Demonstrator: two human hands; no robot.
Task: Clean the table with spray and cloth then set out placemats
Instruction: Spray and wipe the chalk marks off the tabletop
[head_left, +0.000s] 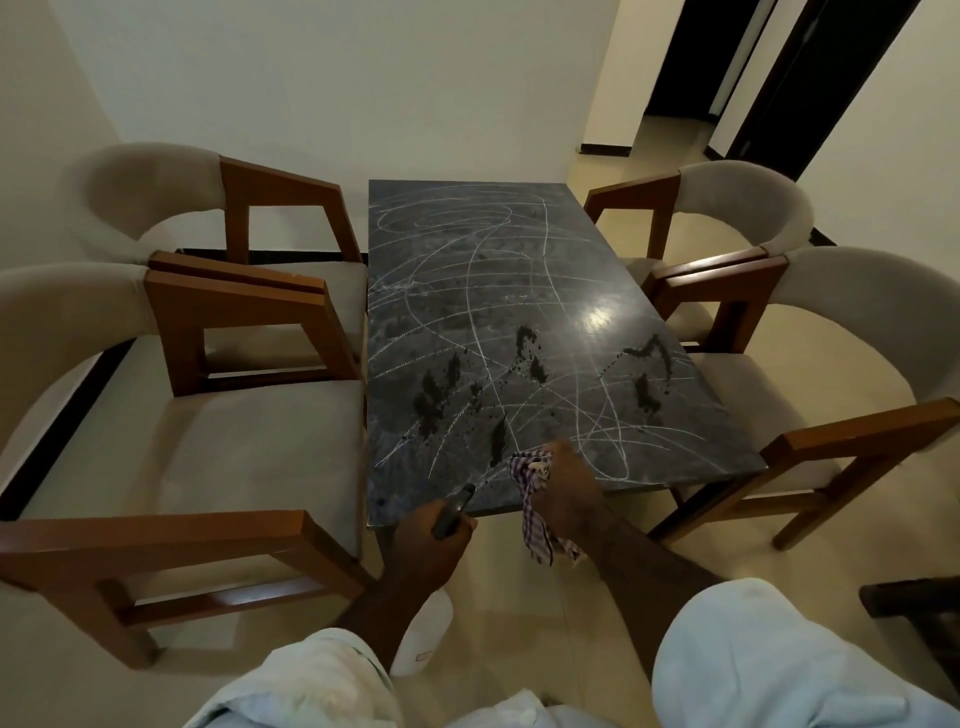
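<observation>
Spraying: left hand (426, 535) grips the spray bottle (421, 639), its nozzle aimed across the scribbled surface (493, 270) from the near edge.
Cloth: checked cloth (535, 519) is bunched in the right hand (566, 488), which rests on the near edge, seemingly ready to wipe.

Four cushioned wooden chairs (223, 447) on beige floor (670, 135), white walls (363, 78).

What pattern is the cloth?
Purple-and-white check on the cloth, seen in the head view.

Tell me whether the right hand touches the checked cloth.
Touching. The head view shows the right hand gripping the checked cloth, whose loose end hangs below it.
</observation>
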